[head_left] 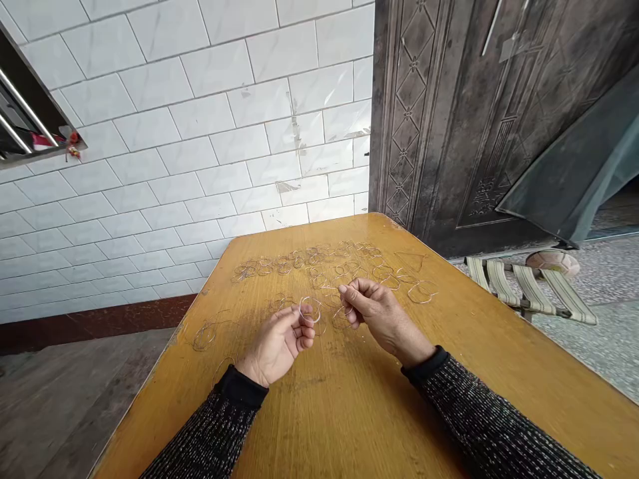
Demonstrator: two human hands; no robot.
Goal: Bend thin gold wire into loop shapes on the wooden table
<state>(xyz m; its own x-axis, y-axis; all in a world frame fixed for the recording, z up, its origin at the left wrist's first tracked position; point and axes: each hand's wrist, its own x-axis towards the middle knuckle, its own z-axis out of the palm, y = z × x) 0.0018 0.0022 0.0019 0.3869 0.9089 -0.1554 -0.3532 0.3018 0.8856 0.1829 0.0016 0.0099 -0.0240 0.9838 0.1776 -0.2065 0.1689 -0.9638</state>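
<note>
**A yellow desk against white tile**

We sit at a worn yellow-orange wooden desk (pixel 349 412) pushed toward a wall of glossy white tiles (pixel 200 133), chipped in places, with a dark red skirting (pixel 100 322) at its foot. To our right stands a dark embossed metal door (pixel 449 120). On the speckled grey floor (pixel 609 332) lie a striped folding stool (pixel 529 286) and what may be a scuffed ball (pixel 553 263). Daylight is even and soft.

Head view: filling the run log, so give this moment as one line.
left hand: holds thin round wire ring | right hand: pinches thin wire | yellow wooden table: scattered wire loops
</note>
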